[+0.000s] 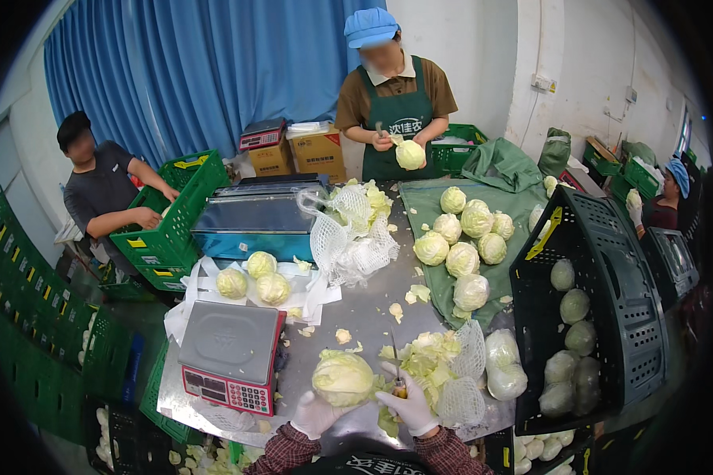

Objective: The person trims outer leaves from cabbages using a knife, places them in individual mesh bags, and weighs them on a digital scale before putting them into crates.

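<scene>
In my gloved left hand (pixel 319 414) rests a pale green cabbage (pixel 343 378), held from below and from its left side just above the near edge of the metal table (pixel 356 320). My gloved right hand (pixel 413 404) grips a knife (pixel 397 380) by its wooden handle, with the thin blade pointing up and away from me. A loose cabbage leaf (pixel 387 419) hangs by the right hand's fingers; whether they pinch it I cannot tell. Beyond that hand lies a heap of trimmed cabbage leaves (pixel 431 359), with white foam netting (pixel 462 398) at its right.
A red and grey scale (pixel 229 350) stands left, with three cabbages (pixel 273 288) behind it. Several cabbages (pixel 471 292) lie on a green cloth (pixel 428 208). A dark crate (pixel 600 309) holding wrapped cabbages stands right. Across the table a co-worker (pixel 392 101) holds a cabbage; another person (pixel 104 178) reaches into a green crate (pixel 172 222).
</scene>
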Demonstrator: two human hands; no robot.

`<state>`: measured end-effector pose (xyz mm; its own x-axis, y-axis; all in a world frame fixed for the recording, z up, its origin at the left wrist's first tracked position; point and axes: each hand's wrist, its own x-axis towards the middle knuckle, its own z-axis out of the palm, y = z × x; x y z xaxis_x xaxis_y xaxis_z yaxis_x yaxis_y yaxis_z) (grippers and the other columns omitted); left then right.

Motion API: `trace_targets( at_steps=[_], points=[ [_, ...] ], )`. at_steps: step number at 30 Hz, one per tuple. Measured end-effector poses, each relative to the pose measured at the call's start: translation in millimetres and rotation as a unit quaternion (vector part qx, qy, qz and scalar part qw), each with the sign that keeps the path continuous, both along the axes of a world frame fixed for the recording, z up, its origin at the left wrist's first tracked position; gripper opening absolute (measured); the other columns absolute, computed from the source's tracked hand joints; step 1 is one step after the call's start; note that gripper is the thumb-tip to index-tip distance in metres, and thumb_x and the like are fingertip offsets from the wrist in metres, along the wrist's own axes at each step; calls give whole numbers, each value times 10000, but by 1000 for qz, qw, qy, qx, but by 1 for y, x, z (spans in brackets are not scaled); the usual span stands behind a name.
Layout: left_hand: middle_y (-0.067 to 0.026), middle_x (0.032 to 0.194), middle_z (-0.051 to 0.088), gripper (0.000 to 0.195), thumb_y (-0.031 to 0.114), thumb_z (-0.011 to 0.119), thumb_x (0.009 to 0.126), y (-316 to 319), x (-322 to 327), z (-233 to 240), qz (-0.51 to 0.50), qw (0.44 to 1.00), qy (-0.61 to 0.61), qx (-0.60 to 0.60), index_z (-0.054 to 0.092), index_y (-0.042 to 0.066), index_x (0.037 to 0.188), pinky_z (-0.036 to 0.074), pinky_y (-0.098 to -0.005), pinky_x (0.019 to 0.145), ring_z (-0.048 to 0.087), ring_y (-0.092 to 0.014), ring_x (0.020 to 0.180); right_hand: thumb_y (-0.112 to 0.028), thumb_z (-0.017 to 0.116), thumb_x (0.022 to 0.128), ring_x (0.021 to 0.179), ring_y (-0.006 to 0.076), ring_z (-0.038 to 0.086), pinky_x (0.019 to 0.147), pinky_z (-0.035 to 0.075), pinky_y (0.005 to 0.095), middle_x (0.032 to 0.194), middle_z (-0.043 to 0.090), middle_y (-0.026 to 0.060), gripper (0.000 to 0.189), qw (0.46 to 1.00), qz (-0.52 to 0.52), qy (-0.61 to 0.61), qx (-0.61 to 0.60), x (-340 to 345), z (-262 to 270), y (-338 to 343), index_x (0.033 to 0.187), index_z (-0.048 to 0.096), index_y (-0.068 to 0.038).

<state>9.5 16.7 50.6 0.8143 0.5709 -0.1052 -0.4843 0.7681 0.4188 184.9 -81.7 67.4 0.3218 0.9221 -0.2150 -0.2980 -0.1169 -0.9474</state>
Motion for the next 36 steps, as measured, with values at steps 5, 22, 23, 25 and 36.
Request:
trace_targets(
  at_steps=[5,22,23,25,36],
  points=[
    [-158,1388,378,861,271,716,723,5,-16,-9,92,989,101,60,244,70,1414,369,-503,1036,401,-340,1267,-123,636,859,661,19,506,548,391,153,782,542,-42,499,993,75,91,5,-9,-7,8,1315,451,-42],
    [-262,1354,322,1101,344,872,511,120,-129,-33,421,422,714,366,278,-7,1370,312,-416,1054,337,-383,1262,-131,568,893,991,141,560,822,470,260,1115,590,49,267,984,29,154,-83,-10,-39,-20,1145,571,-42],
    [-250,1371,308,1117,356,871,505,119,-130,-30,415,383,724,396,270,4,1378,289,-441,1064,313,-378,1281,-133,564,896,996,144,557,841,466,268,1125,589,52,275,988,23,140,-67,-11,-28,-19,1153,568,-36],
    [-238,1388,294,1133,367,869,499,117,-130,-25,410,340,734,422,261,15,1387,267,-465,1074,290,-374,1300,-134,560,900,1001,147,554,863,455,272,1132,587,54,282,984,13,167,-56,-10,-35,-23,1161,565,-28],
    [-199,1468,175,1197,409,855,523,117,-122,3,331,327,745,478,165,70,1440,201,-583,1060,163,-370,1371,-170,567,912,951,128,547,850,439,264,1071,604,31,247,988,6,123,-91,7,-70,-33,1114,608,-33]
  ],
)
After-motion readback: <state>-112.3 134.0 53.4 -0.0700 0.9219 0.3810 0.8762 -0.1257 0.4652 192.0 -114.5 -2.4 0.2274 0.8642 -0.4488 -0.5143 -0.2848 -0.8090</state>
